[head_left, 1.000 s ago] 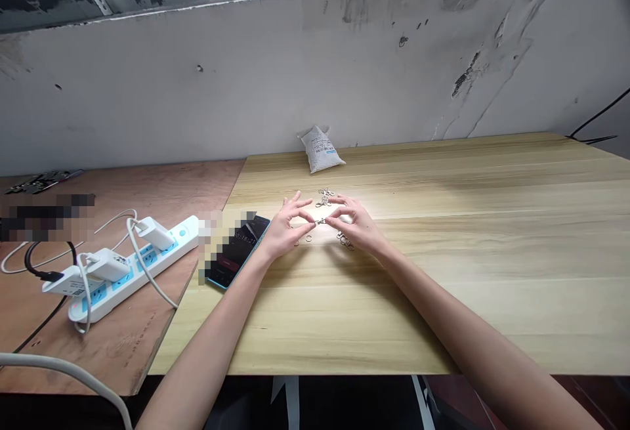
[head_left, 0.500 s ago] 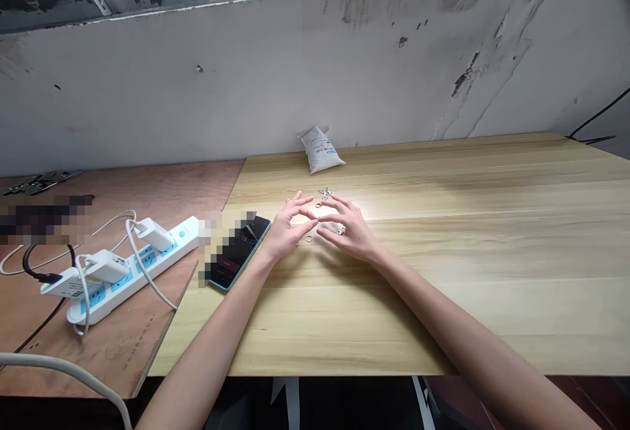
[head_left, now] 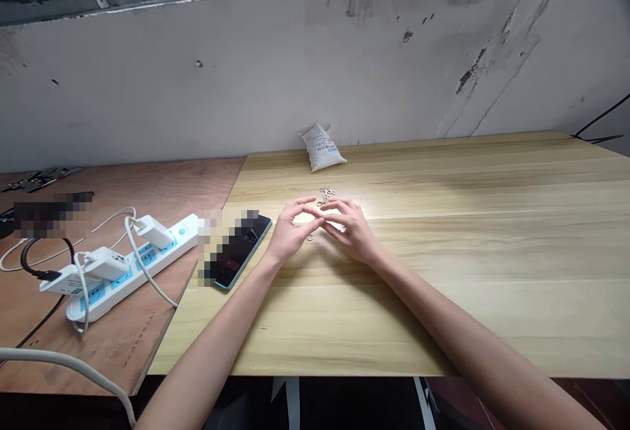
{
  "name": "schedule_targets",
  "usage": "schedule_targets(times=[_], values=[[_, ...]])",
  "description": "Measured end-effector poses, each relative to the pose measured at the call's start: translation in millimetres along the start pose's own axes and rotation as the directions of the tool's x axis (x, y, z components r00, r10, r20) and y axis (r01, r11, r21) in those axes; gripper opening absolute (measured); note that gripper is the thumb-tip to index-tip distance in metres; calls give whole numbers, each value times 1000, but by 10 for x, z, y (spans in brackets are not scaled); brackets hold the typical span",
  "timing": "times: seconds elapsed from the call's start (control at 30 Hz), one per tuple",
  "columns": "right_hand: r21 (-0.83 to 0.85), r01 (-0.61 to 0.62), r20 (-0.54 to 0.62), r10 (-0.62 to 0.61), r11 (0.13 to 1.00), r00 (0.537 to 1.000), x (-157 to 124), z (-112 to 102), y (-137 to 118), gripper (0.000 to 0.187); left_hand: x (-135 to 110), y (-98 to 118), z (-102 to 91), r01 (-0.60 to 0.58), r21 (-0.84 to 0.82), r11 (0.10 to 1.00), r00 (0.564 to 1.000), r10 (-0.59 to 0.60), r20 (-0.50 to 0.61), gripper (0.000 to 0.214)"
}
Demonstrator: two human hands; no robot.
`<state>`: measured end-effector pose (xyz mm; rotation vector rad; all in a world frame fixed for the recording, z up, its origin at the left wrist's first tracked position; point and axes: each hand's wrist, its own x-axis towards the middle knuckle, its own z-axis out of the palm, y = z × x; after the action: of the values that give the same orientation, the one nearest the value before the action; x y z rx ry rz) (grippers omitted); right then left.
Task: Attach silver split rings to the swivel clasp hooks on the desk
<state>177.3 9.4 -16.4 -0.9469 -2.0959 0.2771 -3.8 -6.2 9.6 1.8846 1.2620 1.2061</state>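
My left hand [head_left: 290,233] and my right hand [head_left: 353,233] meet fingertip to fingertip above the wooden table. Thumb and index finger of each are pinched on a small metal piece [head_left: 321,215], too tiny and covered to make out its kind. A bit of shiny metal [head_left: 343,227] shows by the right palm, partly hidden by the fingers. Just beyond the fingers lies a small pile of silver metal clasps [head_left: 327,192]. One loose metal ring [head_left: 310,237] rests on the table below the left fingertips.
A filled plastic bag with a label [head_left: 322,148] stands by the wall. Left of my left hand lies a phone [head_left: 241,253]. A white power strip [head_left: 132,272] with plugs and cables sits on the reddish board [head_left: 207,180] at the left.
Both hands have shifted slightly right, and their fingertips have drawn closer together. The metal by the right palm is now more hidden. The view has tilted a little.
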Motion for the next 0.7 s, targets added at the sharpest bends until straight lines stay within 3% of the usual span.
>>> schedule_targets(times=[0.13,0.33,0.47,0.6,0.7], values=[[10,7,4,-7,1000,1000,3,-5,0,20,13,-42,-5,81,-109,991,996,-77,41,23],[105,-3,11,2,994,1000,23,-69,18,21,37,-43,-73,64,-110,992,995,-55,84,17],[205,-49,151,17,977,988,67,-213,31,32,33,-8,-107,-109,200,974,993,97,72,7],[245,-137,302,59,960,951,89,-337,39,42,1,36,-26,-341,472,813,938,263,225,16],[313,-221,350,104,924,931,95,-353,99,41,6,31,-48,-335,511,792,942,262,211,15]])
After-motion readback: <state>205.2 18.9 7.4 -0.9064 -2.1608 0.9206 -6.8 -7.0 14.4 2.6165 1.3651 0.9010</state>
